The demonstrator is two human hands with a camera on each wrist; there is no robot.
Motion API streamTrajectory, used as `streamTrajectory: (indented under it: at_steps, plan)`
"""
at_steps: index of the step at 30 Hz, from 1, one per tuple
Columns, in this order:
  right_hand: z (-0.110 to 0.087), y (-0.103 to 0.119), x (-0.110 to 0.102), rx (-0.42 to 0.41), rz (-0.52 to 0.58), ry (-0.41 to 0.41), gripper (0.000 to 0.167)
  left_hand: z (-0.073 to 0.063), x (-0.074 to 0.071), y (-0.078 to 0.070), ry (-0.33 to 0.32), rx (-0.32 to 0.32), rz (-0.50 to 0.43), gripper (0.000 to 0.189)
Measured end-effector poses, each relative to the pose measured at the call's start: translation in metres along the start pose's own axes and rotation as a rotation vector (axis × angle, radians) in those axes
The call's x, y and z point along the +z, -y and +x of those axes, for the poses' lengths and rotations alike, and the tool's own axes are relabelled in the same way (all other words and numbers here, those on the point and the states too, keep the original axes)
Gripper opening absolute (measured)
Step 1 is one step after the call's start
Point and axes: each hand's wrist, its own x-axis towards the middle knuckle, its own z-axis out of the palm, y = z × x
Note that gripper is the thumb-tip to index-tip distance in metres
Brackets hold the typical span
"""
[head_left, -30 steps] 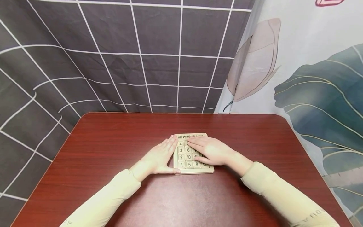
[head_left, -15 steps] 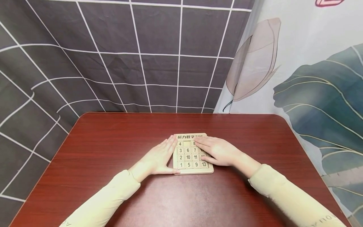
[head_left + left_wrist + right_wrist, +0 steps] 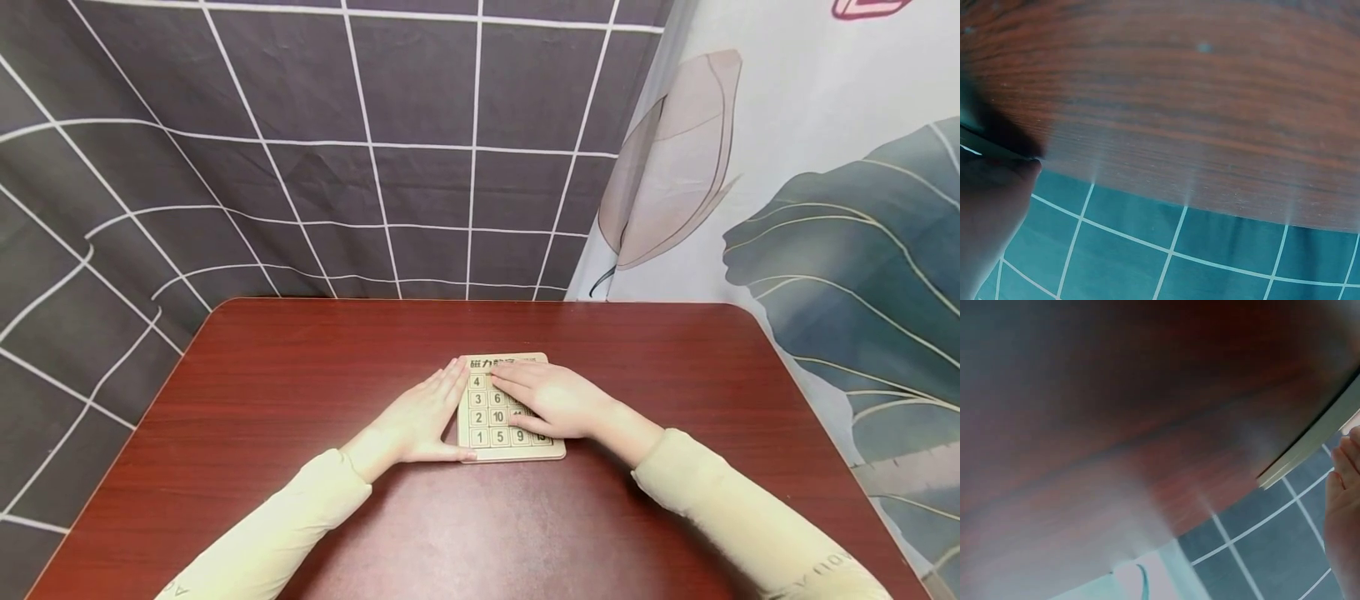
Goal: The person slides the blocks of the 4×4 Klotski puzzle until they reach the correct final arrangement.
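Note:
A pale wooden number-slide puzzle [image 3: 517,455] lies flat on the table, its tiles in rows below a printed heading. Along its left edge rests my left hand [image 3: 416,417], fingers straight and spread, thumb at the near left corner. My right hand [image 3: 566,404] lies over the upper right of the puzzle with extended fingers on the number tiles, hiding several of them. Tiles such as the 10 tile [image 3: 498,417] show to its left. The right wrist view catches the puzzle's side [image 3: 1310,447] and part of the right hand [image 3: 1344,506].
The dark red wooden table [image 3: 300,350] has rounded far corners. Behind it hangs a dark curtain [image 3: 420,183] with white grid lines. A pale curtain with large leaves [image 3: 847,225] hangs at the right.
My right hand slides right, uncovering a gap beside tile 4 in the top row, then comes back left over that spot. My left hand stays in place.

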Motion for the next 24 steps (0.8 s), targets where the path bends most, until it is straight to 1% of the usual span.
streamTrajectory:
  at_steps: [5, 10, 14, 20, 24]
  plan:
    - [0.014, 0.006, 0.001, -0.02, 0.015, 0.032, 0.066, 0.0, 0.0, 0.0, -0.009, 0.007, -0.003, 0.122]
    - [0.018, 0.008, 0.001, -0.016, 0.021, 0.065, 0.065, 0.0, -0.001, -0.001, -0.014, 0.01, -0.006, 0.121]
    - [0.012, 0.005, 0.0, 0.003, 0.022, 0.066, 0.064, -0.001, -0.002, -0.001, -0.016, 0.01, 0.002, 0.121]
    - [-0.004, 0.0, -0.004, 0.005, 0.0, 0.045, 0.063, -0.001, -0.001, 0.0, -0.015, 0.011, 0.009, 0.122]
    - [-0.007, -0.002, -0.003, -0.002, 0.002, 0.034, 0.063, 0.0, -0.001, 0.0, -0.006, 0.007, 0.01, 0.122]
